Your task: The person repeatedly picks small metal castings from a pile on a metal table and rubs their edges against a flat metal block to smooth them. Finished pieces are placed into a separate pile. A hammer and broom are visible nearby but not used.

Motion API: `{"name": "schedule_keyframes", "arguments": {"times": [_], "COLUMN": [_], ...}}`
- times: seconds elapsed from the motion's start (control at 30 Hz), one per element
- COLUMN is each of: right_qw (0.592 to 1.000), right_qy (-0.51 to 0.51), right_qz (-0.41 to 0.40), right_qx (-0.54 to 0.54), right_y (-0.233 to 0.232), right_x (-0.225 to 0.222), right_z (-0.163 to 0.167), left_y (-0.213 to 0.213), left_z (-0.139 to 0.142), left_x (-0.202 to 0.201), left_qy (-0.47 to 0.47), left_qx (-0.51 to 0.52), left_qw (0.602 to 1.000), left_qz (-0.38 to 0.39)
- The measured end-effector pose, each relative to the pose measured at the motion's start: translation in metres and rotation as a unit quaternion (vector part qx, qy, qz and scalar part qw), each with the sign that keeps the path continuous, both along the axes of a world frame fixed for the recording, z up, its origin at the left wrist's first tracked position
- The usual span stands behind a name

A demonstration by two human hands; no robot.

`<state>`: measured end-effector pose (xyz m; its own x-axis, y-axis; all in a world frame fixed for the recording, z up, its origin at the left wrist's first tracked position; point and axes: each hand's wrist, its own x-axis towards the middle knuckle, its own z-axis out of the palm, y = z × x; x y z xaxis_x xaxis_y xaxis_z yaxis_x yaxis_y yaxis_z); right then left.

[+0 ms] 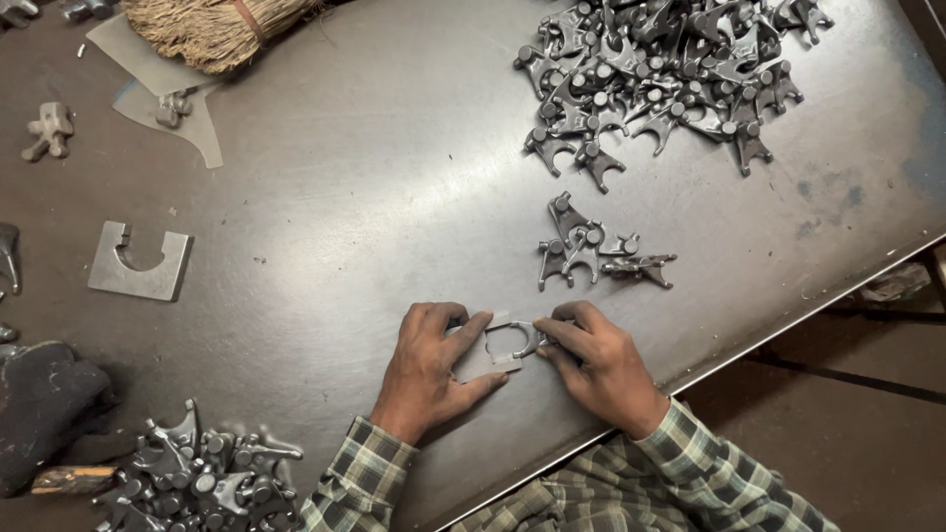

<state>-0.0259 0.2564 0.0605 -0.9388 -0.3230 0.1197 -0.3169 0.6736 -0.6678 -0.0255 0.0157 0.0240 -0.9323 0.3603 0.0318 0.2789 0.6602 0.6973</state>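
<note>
- While I watch the head view, the steel desk (374,197) fills most of the frame, its near edge running diagonally from bottom centre up to the right.
- Large heap of dark forked metal parts (660,74) sits at the far right of the desk, well apart from the hands.
- Second heap of the same forked parts (202,478) lies at the near left corner, beside a dark cloth lump (44,404).
- Straw brush (212,28) rests at the far edge, left of centre, on a thin translucent sheet (168,84).
- Spare flat gauge plate (140,261) with a U-shaped cut-out lies alone on the left of the desk.
- Small cluster of forked parts (591,251) lies just beyond the hands, to the right.
- Left hand (429,369) presses flat on a gauge plate (490,353) at the near edge; thumb and fingers are apart, bracing the plate on either side.
- Right hand (596,365): I note the fingers pinched together on a single forked part (529,338).
- That forked part sits in the plate's U-shaped cut-out, touching it, between the two hands.
</note>
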Motion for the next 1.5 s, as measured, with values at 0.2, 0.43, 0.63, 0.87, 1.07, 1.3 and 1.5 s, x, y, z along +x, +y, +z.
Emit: {"name": "schedule_keyframes", "arguments": {"times": [0.2, 0.43, 0.63, 0.87, 1.07, 1.3, 1.5], "right_qw": [0.999, 0.999, 0.996, 0.886, 0.975, 0.992, 0.992], "right_qy": [-0.01, -0.02, -0.09, -0.204, 0.098, 0.101, 0.076], "right_qz": [0.03, 0.04, -0.005, -0.173, -0.184, -0.051, -0.048], "right_qx": [0.012, 0.012, -0.023, -0.38, 0.077, 0.049, 0.084], "right_y": [0.0, -0.01, 0.03, 0.129, 0.105, 0.082, 0.074], "right_x": [-0.005, -0.009, -0.001, 0.007, -0.019, -0.008, -0.002], "right_z": [0.005, 0.011, -0.012, -0.049, -0.031, 0.003, 0.014], "left_y": [-0.001, -0.001, 0.0, 0.001, 0.002, 0.002, 0.001], "left_z": [0.0, 0.005, 0.003, -0.002, 0.001, -0.001, -0.007], "left_x": [0.0, 0.0, 0.001, 0.0, 0.0, 0.0, 0.001], "left_qy": [0.008, 0.007, 0.021, 0.001, 0.007, 0.004, 0.011], "left_qx": [0.003, 0.0, -0.006, -0.003, 0.001, 0.002, -0.007], "left_qw": [1.0, 1.0, 1.0, 1.0, 1.0, 1.0, 1.0], "left_qz": [-0.014, -0.011, -0.017, -0.01, -0.008, -0.005, -0.008]}}
